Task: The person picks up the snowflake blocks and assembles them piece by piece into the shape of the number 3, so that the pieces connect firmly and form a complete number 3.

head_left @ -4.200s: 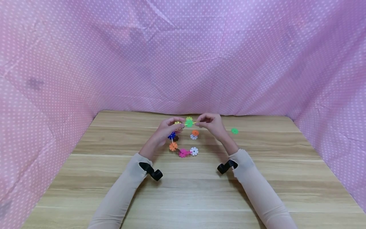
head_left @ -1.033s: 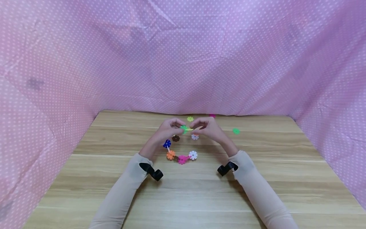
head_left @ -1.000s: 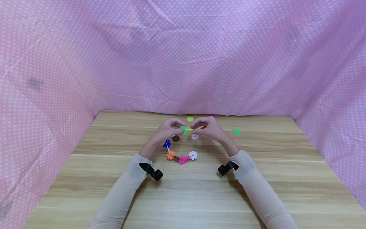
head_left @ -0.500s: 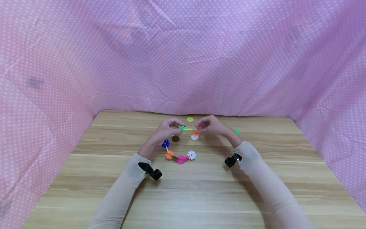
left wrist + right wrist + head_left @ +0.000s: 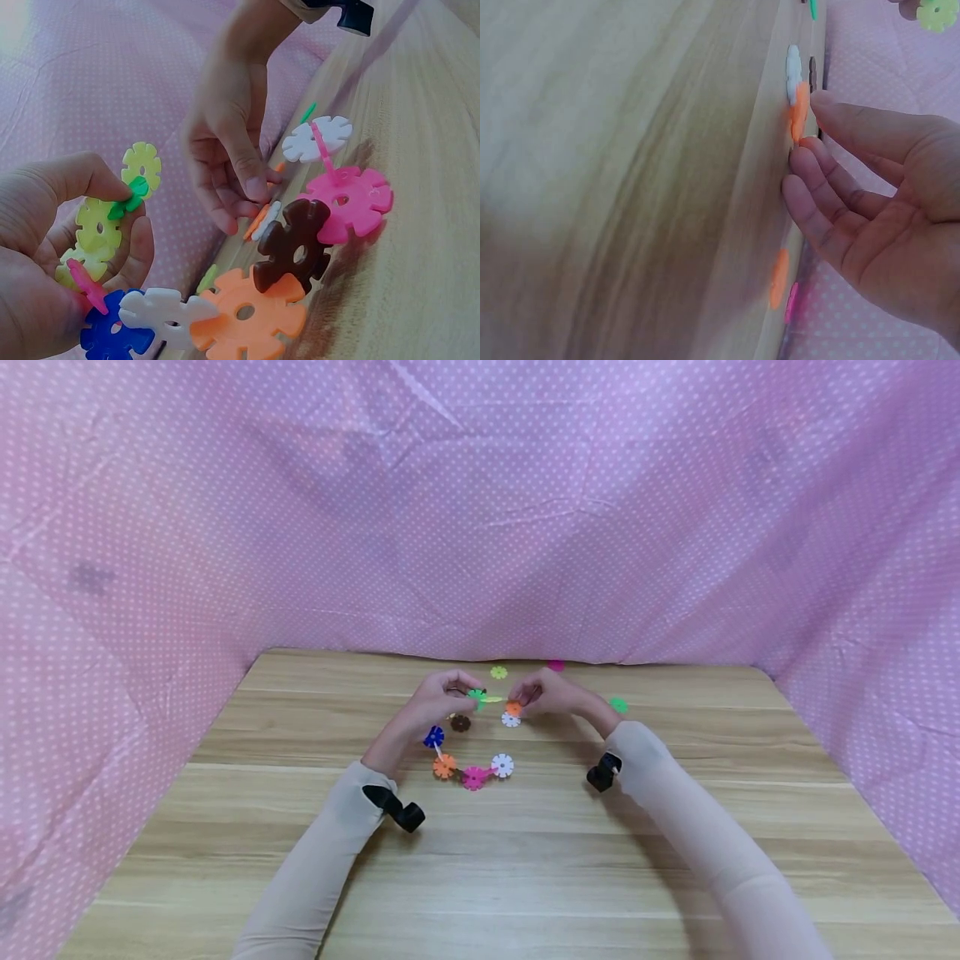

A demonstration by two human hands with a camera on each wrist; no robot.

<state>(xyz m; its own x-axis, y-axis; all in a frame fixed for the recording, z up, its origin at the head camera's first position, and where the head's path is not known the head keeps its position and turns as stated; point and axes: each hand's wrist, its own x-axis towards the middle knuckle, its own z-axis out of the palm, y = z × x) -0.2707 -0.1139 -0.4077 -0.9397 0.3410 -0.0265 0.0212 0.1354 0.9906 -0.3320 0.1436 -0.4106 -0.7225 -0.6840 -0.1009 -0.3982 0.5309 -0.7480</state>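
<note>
My left hand (image 5: 442, 695) grips one end of a chain of slotted, flower-shaped interlocking discs. In the left wrist view its fingers pinch around a green disc (image 5: 129, 198), with a yellow disc (image 5: 141, 168) slotted on at the free end. Farther along the chain come a blue disc (image 5: 116, 328), an orange disc (image 5: 247, 313), a brown one, a pink one and a white one (image 5: 502, 766). My right hand (image 5: 551, 692) reaches down with loosely bent fingers. Its thumb and fingertips are right at a loose orange disc (image 5: 799, 112), which overlaps a white disc (image 5: 793, 73).
Loose discs lie on the wooden table (image 5: 525, 877): brown (image 5: 461, 723) near the left hand, yellow (image 5: 498, 672) behind, pink (image 5: 556, 666) at the back edge, green (image 5: 618, 705) beyond the right wrist. Pink dotted cloth (image 5: 480, 527) hangs around the table's back and sides.
My right hand has let go of the yellow disc joined to the green one and moved slightly right and down to the loose orange disc. The left hand keeps its hold; the chain shifted a little left.
</note>
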